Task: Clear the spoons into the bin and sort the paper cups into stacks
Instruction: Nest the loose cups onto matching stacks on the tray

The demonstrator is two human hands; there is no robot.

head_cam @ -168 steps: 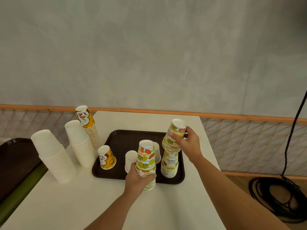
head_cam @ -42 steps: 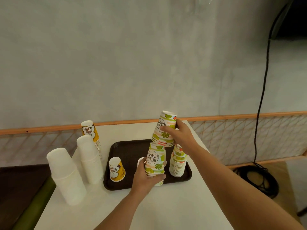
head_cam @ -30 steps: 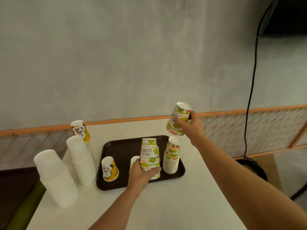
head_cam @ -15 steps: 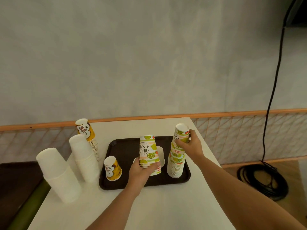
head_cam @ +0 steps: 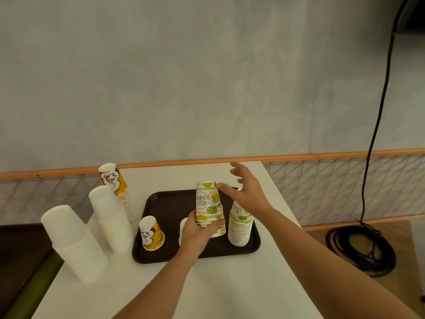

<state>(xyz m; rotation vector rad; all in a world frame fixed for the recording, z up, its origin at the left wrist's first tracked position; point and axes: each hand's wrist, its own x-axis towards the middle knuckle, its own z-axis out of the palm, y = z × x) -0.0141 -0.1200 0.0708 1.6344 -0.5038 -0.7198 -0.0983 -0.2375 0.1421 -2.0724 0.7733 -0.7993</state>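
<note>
Over tray (head_cam: 165, 208), left hand (head_cam: 197, 233) grips seemingly vertical, inverted cup stack (head_cam: 208, 203); right hand (head_cam: 248, 192) splayed.

The left hand (head_cam: 197, 233) grips a short inverted stack of lime-printed paper cups (head_cam: 208, 203) at the middle of a dark brown plastic tray (head_cam: 161, 203) on the white tabletop (head_cam: 230, 284). The right hand (head_cam: 246, 192), fingers spread, hovers over a taller lime-printed cup stack (head_cam: 239, 229). A wide white cup stack (head_cam: 71, 242), a narrower white cup stack (head_cam: 110, 217) and a yellow-printed cup stack (head_cam: 117, 187) stand along the tabletop's left edge.
</note>
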